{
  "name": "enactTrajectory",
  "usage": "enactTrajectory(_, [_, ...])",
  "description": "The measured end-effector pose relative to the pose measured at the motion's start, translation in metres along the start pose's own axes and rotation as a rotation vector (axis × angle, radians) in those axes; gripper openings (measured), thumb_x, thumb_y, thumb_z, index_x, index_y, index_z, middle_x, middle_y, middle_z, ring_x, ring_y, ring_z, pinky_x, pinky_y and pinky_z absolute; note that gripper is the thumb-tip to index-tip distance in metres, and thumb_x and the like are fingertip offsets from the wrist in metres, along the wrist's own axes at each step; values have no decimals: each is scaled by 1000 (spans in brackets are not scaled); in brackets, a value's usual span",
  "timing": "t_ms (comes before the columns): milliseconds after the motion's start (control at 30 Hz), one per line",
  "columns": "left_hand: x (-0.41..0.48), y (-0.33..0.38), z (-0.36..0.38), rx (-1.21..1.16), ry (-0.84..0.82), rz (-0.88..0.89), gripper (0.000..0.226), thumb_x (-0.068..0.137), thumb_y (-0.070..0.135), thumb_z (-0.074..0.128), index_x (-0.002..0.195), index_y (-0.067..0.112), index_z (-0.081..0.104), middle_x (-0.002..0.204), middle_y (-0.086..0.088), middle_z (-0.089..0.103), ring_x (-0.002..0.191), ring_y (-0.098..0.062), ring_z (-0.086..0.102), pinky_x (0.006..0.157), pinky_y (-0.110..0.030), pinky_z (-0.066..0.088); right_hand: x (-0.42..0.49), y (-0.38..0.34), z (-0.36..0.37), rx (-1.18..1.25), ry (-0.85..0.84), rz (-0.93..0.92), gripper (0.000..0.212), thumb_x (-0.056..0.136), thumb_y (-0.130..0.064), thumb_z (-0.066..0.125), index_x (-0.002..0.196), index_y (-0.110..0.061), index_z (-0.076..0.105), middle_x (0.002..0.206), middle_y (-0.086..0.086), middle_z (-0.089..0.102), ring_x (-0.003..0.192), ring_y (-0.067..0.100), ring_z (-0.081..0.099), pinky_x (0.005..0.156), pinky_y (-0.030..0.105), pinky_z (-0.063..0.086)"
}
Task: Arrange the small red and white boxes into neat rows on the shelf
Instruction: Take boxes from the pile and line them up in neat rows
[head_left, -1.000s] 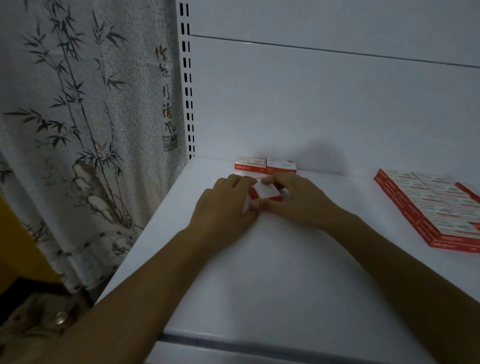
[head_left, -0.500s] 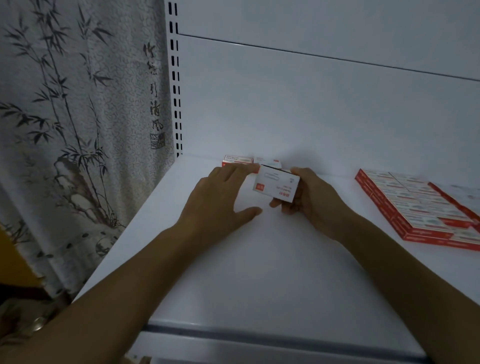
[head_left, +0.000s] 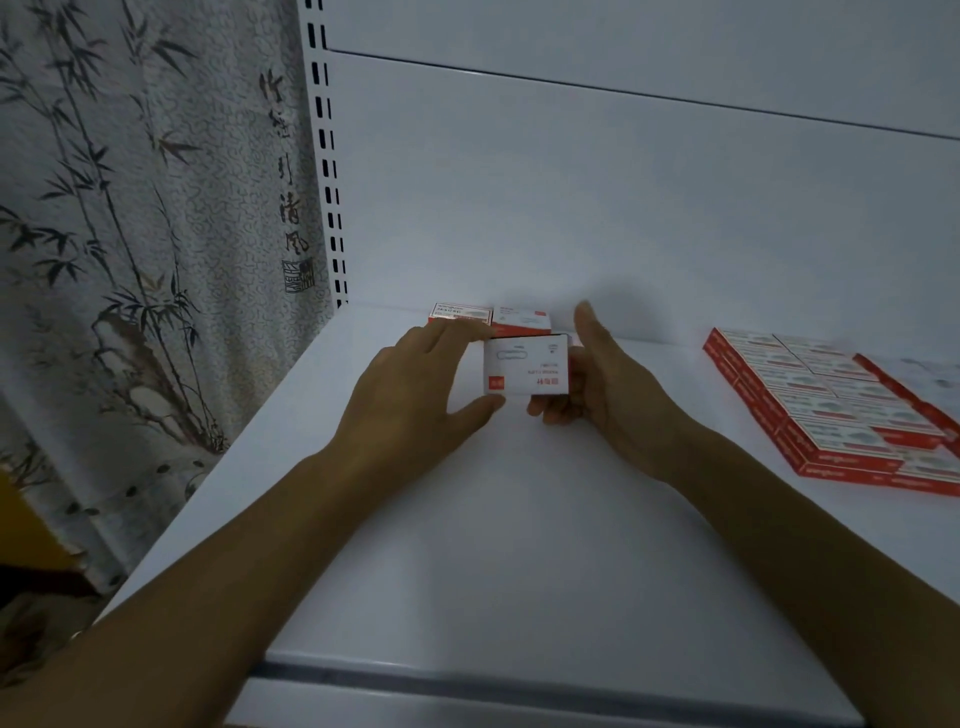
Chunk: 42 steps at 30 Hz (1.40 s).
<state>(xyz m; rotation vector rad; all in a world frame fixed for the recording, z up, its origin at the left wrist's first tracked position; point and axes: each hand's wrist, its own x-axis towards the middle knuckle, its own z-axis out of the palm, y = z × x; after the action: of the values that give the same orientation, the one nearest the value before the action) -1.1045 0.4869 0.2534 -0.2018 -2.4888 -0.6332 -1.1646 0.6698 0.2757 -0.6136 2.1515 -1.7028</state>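
Head view: in the middle of the frame a held box (head_left: 525, 366) is lifted off the shelf (head_left: 519, 545), tilted so its white face is toward the camera, with the print upside down. The right hand (head_left: 608, 395) grasps it from the right, fingers curled beneath it and thumb standing up free. The left hand (head_left: 410, 395) pinches its left edge, thumb at the lower corner and forefinger near the upper one. Just behind it, against the back wall, a back pair (head_left: 491, 316) of boxes lies side by side, apparently touching. At the right edge a packed block (head_left: 831, 405) of the same boxes lies well apart.

The risks look small. With the right thumb off the box, it seems to rest mostly on the curled fingers. If the left pinch eased early, the box could tip forward and land crooked. The left fingers reach close to the nearer box of the back pair, so a careless push could knock it askew. Set down as it is turned, the held box would likely not match its neighbours.
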Motion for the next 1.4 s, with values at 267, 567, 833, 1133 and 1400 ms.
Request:
enactTrajectory(267, [-1, 5, -2, -44, -14, -98, 58, 72, 54, 70, 120, 33, 45, 118, 14, 56, 97, -2, 47, 80, -21, 37, -4, 4, 4, -116, 89, -119, 29, 80, -27, 67, 109, -22, 62, 90, -3, 69, 67, 3, 62, 64, 17, 51])
enactTrajectory(567, [-3, 10, -6, -1, -31, 20, 74, 71, 61, 62, 134, 34, 35, 133, 12, 47, 117, -10, 46, 95, -30, 39, -9, -12, -3, 129, 106, -111, 32, 83, -9, 64, 114, -12, 59, 104, 7, 67, 91, 20, 67, 79, 35, 56])
enactTrajectory(833, [7, 64, -11, 41, -4, 78, 80, 71, 63, 59, 138, 28, 33, 135, 6, 47, 119, -13, 47, 96, -32, 40, -49, -28, -58, 45, 175, -141, 19, 82, -13, 64, 101, -16, 63, 93, 2, 68, 80, 15, 63, 69, 29, 52])
enactTrajectory(1133, [14, 169, 70, -57, -95, 116, 76, 76, 57, 63, 140, 35, 27, 141, 14, 39, 123, -4, 39, 96, -21, 31, -114, 6, -151, 227, 246, -15, 18, 87, -15, 59, 105, -19, 57, 105, 9, 66, 88, 25, 69, 78, 41, 56])
enactTrajectory(1400, [18, 247, 122, -137, -87, 197, 69, 77, 46, 68, 136, 32, 34, 133, 12, 47, 115, -5, 43, 89, -18, 40, -166, 27, -241, 107, 333, -54, 29, 79, -25, 68, 105, -12, 62, 97, 9, 69, 82, 23, 68, 66, 27, 54])
